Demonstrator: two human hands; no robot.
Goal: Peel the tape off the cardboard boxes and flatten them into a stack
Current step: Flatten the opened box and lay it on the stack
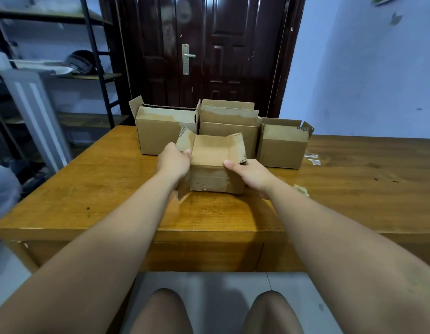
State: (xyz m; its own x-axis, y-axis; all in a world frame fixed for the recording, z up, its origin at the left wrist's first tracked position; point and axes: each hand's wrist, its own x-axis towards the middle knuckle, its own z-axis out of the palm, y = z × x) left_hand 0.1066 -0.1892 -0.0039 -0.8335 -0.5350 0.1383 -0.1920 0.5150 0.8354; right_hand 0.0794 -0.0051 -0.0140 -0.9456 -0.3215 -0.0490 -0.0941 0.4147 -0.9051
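Note:
A small open cardboard box [215, 165] sits in the middle of the wooden table [101, 189], its flaps spread outward. My left hand [174, 161] grips its left side at the left flap, thumb at the rim. My right hand [249, 173] holds the right side, thumb laid along the near top edge. Behind it stand three more open cardboard boxes: a wide one at the left [161, 133], a taller one in the middle [229, 121] and a smaller one at the right [282, 145].
Peeled tape scraps lie on the table at the right [312, 159] and near my right wrist [302, 190]. A dark door [209, 51] stands behind the table, a metal shelf rack [64, 75] at the left. My knees show below the table's front edge.

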